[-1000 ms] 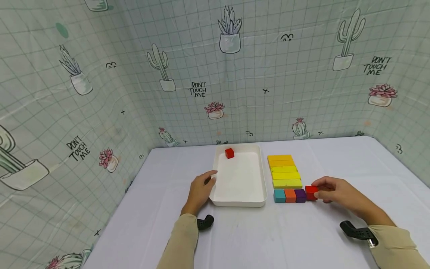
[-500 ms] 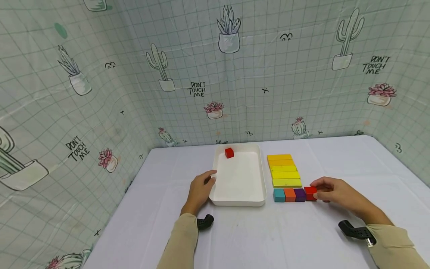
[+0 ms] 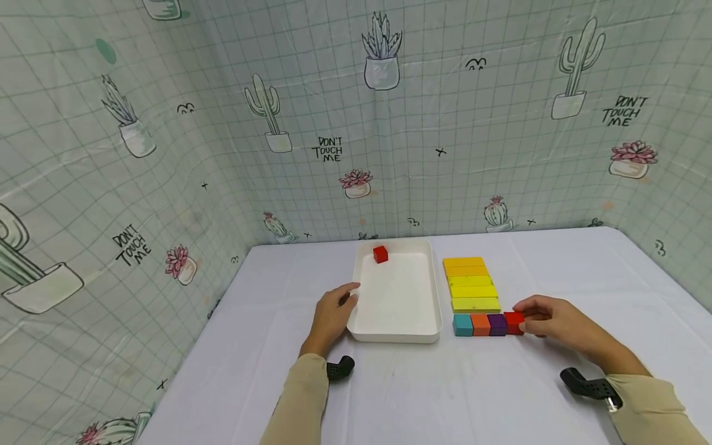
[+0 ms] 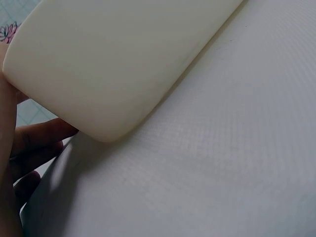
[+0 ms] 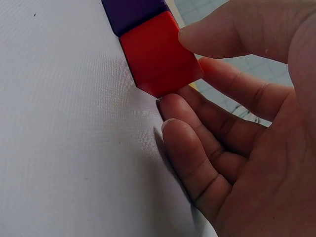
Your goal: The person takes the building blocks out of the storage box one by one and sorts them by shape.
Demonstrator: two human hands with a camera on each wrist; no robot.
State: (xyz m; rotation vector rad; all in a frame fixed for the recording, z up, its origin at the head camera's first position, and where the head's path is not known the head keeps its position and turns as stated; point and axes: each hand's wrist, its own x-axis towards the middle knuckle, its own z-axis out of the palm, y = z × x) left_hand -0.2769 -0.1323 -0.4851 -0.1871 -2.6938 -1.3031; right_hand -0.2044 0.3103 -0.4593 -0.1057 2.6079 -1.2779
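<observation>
My right hand pinches a red cube between thumb and fingertips, on the cloth at the right end of a row. The cube stands against a purple cube, followed leftward by an orange cube and a teal cube. In the right wrist view the lower fingers curl beside the red cube. My left hand holds the left edge of a white tray; the left wrist view has its fingers at the tray's outer wall. A second red cube lies near the tray's back left corner.
Several yellow and orange-yellow strips lie side by side behind the row of cubes, right of the tray. A white cloth covers the table. A printed cactus curtain rises behind and at both sides.
My right hand and its red cube have shifted slightly left, bringing the cube close against the purple one. My left hand and the tray have stayed in place.
</observation>
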